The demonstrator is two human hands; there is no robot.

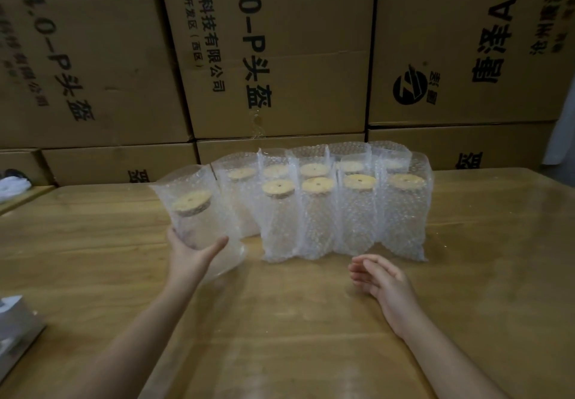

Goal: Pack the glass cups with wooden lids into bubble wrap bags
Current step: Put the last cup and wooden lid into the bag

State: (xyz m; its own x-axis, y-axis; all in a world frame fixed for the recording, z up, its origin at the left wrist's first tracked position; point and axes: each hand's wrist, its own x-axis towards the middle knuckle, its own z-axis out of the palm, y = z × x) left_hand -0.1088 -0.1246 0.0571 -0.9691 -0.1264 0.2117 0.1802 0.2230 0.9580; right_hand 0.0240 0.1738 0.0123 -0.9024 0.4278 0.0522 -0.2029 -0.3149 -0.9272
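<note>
Within left grip [190, 258], bagged cup [193, 212]

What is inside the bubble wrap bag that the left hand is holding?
A wooden lid shows through the bag, on a faintly visible glass cup. The left hand covers the cup's base.

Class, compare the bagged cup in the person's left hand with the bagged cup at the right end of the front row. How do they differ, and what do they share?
The held cup leans, gripped by the left hand; the end cup stands upright on the table, untouched. The held cup is at the group's left; the end cup is at its right, against a neighbour. Both have wooden lids inside open-topped bubble wrap bags.
</note>
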